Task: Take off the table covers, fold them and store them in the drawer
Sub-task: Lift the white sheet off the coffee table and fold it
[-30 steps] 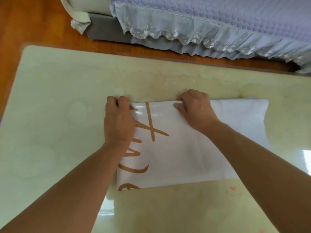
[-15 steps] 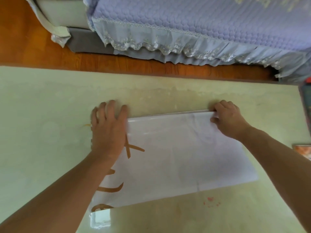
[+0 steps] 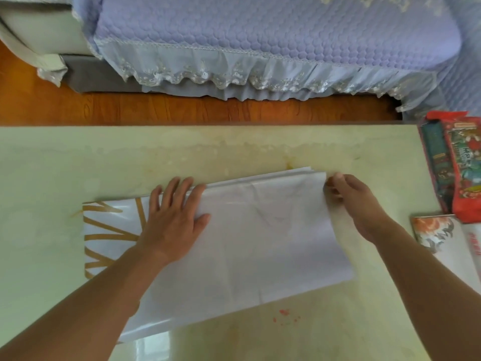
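Observation:
A white plastic table cover [image 3: 260, 243] with gold lettering at its left end lies folded in layers on the pale marble table [image 3: 65, 165]. My left hand [image 3: 174, 220] presses flat on the cover's upper left part, fingers spread and straight. My right hand [image 3: 354, 199] is at the cover's far right corner, where fingers and thumb pinch the stacked edges. No drawer is in view.
Red and green snack packages [image 3: 458, 165] lie at the table's right edge, with a printed box [image 3: 437, 235] below them. Beyond the table's far edge is a strip of wooden floor [image 3: 182, 110] and a sofa with a lilac quilted cover [image 3: 260, 35].
My right hand slid along the folded edge to the cover's right corner. My left hand went from gripping the edge to pressing flat on the cover. The view shifted to the right.

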